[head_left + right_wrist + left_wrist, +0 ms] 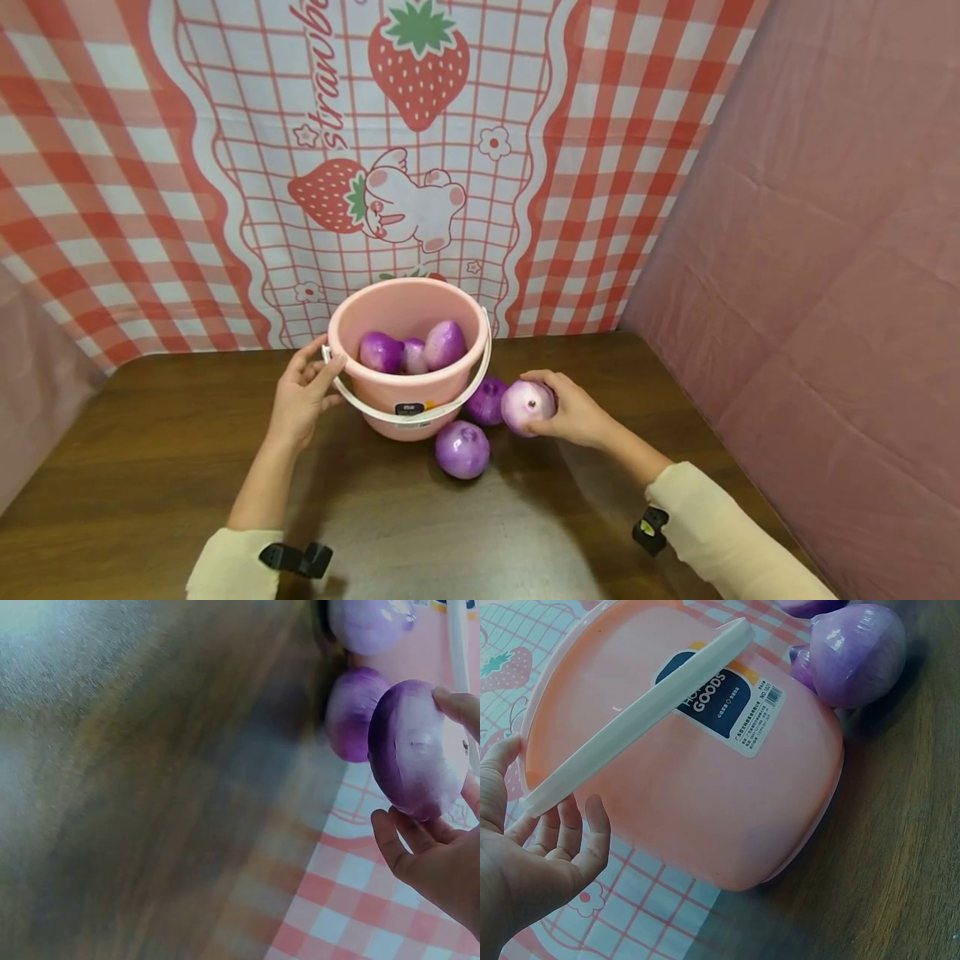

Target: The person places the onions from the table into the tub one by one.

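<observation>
A pink bucket [405, 392] with a white handle [637, 720] stands on the table. My left hand [300, 396] grips its left rim, thumb at the edge and fingers outside beside the handle's end. In the bucket, three purple onions are visible, among them a darker one [380, 352] and a paler one [445, 344]. To the right of the bucket, my right hand [573, 412] holds a pale purple onion [527, 408] between thumb and fingers. Two more onions lie by the bucket: one in front [462, 450], the other [487, 402] partly hidden behind the held onion.
The brown wooden table [375, 533] ends at a red-and-white checked strawberry cloth [600, 167] hanging behind the bucket. A plain pink cloth [825, 250] hangs along the right side. Black straps [296, 560] sit on both sleeves.
</observation>
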The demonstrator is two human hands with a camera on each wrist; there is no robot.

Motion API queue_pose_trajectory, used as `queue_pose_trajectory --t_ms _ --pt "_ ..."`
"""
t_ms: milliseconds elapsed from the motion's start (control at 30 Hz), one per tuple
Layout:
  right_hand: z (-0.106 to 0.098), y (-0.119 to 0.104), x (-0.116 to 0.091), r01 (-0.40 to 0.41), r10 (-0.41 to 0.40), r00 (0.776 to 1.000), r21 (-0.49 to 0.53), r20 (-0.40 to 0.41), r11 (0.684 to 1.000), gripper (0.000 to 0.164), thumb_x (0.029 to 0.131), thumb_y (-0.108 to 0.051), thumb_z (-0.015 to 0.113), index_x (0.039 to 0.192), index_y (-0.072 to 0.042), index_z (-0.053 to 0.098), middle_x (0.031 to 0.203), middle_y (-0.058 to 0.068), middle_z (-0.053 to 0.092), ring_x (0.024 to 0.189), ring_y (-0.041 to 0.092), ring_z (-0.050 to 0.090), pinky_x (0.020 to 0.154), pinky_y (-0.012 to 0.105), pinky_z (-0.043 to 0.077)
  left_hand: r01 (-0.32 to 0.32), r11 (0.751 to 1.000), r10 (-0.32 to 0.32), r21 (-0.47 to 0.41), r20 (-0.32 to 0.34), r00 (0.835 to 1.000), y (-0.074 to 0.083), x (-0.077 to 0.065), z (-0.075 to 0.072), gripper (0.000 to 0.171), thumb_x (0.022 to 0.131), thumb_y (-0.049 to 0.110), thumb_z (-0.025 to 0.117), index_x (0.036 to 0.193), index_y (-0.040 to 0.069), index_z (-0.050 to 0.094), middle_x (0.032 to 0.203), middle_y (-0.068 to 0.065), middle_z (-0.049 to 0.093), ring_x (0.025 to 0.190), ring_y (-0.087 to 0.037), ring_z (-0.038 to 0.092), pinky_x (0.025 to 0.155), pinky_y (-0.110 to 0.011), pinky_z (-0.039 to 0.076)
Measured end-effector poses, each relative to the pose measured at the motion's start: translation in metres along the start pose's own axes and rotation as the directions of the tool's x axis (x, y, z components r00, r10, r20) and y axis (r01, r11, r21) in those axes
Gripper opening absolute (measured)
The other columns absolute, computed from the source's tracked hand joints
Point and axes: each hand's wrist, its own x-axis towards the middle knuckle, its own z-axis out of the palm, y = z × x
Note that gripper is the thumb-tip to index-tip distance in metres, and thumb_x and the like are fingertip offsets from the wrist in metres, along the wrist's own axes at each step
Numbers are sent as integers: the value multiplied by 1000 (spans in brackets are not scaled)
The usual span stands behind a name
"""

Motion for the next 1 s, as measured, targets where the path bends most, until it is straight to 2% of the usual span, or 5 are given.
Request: queue_pose_trajectory --t_ms 533,833,1000 --pt "-24 -10 10 -8 7 999 -16 -42 1000 67 67 -21 84 126 -10 55 117 14 57 103 25 54 83 36 51 5 1000 -5 3 -9 1000 -2 0 -1 55 91 18 62 140 9 38 85 12 59 68 -3 58 61 -21 57" --pt "-40 -21 17 -47 47 998 12 -33 999 67 69 -20 83 128 -13 53 121 14 54 105 26 53 84 36 51 -1 1000 1 13 3 1000 0 0 1 55 92 17 60 141 9 37 84 12 59 68 -3 58 62 -21 58" --pt "-47 -29 22 -31 32 999 19 -30 999 66 71 -19 82 129 -10 53 123 15 54 106 26 53 84 37 51 -4 1000 4 8 6 1000 0 0 1 54 92 16 59 141 8 37 83 12 59 68 -3 58 62 -21 58"
